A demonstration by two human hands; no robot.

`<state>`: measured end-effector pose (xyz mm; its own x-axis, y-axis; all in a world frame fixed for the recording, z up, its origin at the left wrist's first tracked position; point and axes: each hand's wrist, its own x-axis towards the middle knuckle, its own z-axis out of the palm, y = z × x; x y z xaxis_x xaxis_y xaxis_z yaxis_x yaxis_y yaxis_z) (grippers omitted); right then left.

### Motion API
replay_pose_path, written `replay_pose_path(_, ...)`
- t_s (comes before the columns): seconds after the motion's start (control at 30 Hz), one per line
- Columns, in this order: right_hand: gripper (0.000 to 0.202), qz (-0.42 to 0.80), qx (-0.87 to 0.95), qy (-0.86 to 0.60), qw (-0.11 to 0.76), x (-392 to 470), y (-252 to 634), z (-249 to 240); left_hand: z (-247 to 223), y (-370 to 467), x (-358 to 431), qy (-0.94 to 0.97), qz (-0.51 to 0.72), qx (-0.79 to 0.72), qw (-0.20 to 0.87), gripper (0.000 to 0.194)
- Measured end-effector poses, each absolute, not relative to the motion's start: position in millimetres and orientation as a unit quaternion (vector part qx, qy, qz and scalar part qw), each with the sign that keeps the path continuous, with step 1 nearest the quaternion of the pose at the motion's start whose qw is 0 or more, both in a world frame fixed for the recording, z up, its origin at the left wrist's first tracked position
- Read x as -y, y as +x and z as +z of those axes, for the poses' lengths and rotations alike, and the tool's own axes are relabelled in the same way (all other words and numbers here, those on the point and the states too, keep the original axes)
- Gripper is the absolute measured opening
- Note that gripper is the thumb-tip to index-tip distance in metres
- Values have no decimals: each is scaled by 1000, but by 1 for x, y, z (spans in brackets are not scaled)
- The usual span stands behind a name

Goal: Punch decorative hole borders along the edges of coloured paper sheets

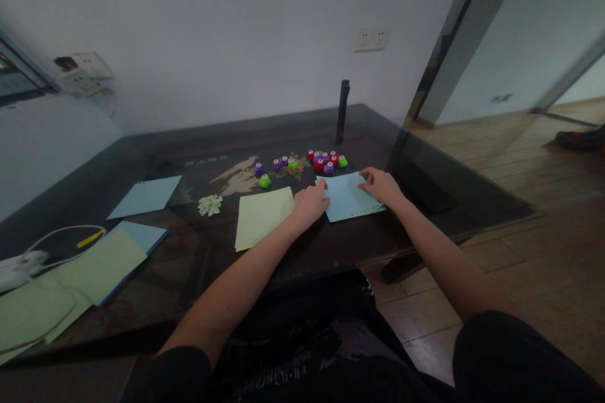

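A light blue sheet (347, 196) lies on the dark table in front of me, with a patterned edge showing beneath its lower right side. My left hand (311, 203) rests at its left edge, fingers bent together; whether they pinch the paper is hard to see. At the upper right corner my right hand (379, 185) has its thumb and index finger on the sheet, apart from each other. A pale green stack of paper (263, 216) lies just left of my left hand. Behind the sheets stand several small red, purple and green punches (329, 167).
Small paper pieces (210, 204) form a pile left of the green stack. Further left are a blue sheet (146, 196), more green sheets (113, 261) and a white cable (61, 228). A black upright cylinder (343, 111) stands behind; a dark flat object (423, 187) lies right.
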<state>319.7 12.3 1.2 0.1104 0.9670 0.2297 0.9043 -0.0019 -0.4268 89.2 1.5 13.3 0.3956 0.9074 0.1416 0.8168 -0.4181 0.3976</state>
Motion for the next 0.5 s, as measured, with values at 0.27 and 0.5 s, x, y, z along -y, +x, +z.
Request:
replay_pose_path(0.27,21,50,660,-693,285,-13,326,1,17,90,-4,787,277,-502,229,25)
replay_pose_path(0.5,20,113,632,-685,345,-16,331,2,12,94,-22,625,399,-515,429,43)
